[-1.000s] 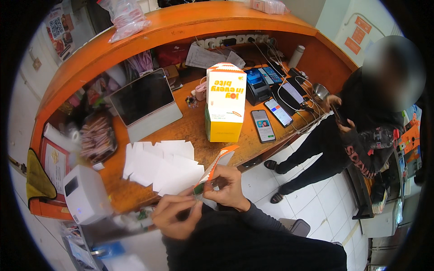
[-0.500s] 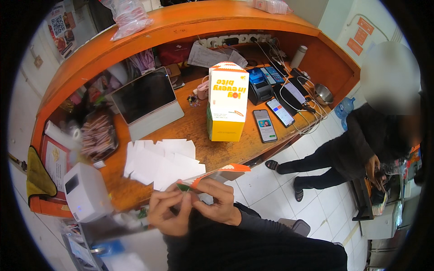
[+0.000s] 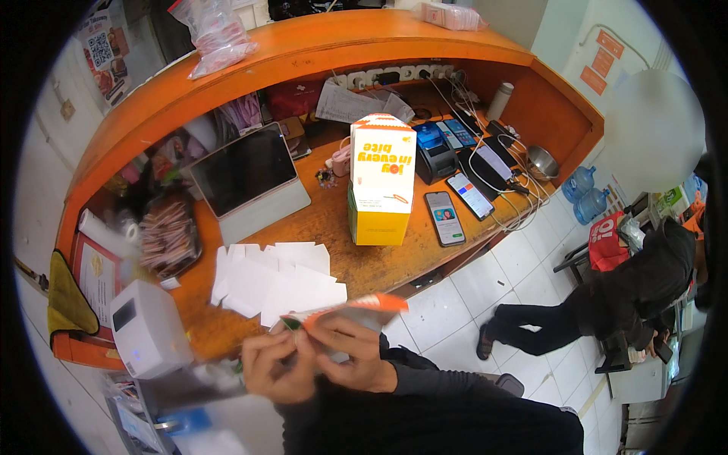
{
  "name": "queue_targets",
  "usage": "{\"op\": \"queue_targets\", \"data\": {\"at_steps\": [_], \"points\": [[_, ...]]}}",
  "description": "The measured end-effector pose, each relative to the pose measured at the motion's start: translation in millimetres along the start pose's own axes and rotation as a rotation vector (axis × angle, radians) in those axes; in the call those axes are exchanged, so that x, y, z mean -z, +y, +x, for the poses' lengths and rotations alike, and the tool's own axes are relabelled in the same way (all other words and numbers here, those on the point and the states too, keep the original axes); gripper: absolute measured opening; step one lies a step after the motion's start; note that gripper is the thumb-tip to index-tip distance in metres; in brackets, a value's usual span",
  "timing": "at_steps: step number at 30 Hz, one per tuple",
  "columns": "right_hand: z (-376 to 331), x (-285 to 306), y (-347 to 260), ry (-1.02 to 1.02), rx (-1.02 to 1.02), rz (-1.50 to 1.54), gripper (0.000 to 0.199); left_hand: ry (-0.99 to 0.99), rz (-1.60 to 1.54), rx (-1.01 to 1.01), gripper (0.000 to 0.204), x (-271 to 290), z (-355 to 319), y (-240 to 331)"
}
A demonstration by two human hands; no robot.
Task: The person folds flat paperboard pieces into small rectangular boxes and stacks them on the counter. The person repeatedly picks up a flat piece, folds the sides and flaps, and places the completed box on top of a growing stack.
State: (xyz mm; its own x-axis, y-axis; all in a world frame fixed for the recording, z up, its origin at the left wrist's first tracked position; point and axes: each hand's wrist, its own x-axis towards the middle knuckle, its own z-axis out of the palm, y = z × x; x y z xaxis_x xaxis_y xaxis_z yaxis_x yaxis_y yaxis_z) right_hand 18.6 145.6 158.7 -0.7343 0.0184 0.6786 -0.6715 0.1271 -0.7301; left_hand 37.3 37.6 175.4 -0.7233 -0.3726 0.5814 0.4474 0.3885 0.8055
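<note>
Close to my body, both hands pinch a thin orange, white and green piece of printed card (image 3: 356, 305), seen nearly edge-on. My left hand (image 3: 277, 365) grips its green left end between thumb and fingers. Beside it, my right hand (image 3: 355, 356) presses the card with fingers folded round its lower edge. Several flat white card pieces (image 3: 277, 280) lie overlapping on the wooden desk (image 3: 349, 274) just beyond my hands. Farther off stands a stack of white and yellow printed cartons (image 3: 383, 182), with orange flaps at the top.
Left on the desk are a tablet on a stand (image 3: 246, 178), a tray of small packets (image 3: 171, 235) and a white printer (image 3: 150, 330). Phones (image 3: 444, 218), a card terminal (image 3: 436, 155) and cables sit at the right. A person in dark clothes (image 3: 599, 292) bends over beyond the desk.
The card in my hands has tilted and shifted slightly left; my hands keep their pinch. The other person has turned and bent toward the right.
</note>
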Motion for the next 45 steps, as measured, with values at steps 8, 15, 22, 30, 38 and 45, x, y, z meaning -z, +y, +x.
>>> {"op": "queue_targets", "data": {"at_steps": [8,15,22,30,38,45], "points": [[6,14,8,-0.103,-0.240,0.226,0.031,-0.071,0.029,-0.042,0.017,0,1,7],[13,42,28,-0.240,-0.518,0.639,0.023,-0.217,-0.157,0.008,0.016,4,9,6],[13,42,24,-0.219,-0.555,0.783,0.024,-0.149,-0.147,0.018,0.016,3,3,3],[18,43,17,-0.117,-0.512,0.466,0.016,-0.240,-0.167,-0.113,0.020,-1,3,6],[21,45,20,-0.104,-0.439,0.392,0.018,-0.292,-0.144,-0.169,0.021,-1,3,5],[19,51,24,-0.187,-0.461,0.391,0.018,-0.349,-0.084,-0.227,0.020,4,-1,-5]]}}
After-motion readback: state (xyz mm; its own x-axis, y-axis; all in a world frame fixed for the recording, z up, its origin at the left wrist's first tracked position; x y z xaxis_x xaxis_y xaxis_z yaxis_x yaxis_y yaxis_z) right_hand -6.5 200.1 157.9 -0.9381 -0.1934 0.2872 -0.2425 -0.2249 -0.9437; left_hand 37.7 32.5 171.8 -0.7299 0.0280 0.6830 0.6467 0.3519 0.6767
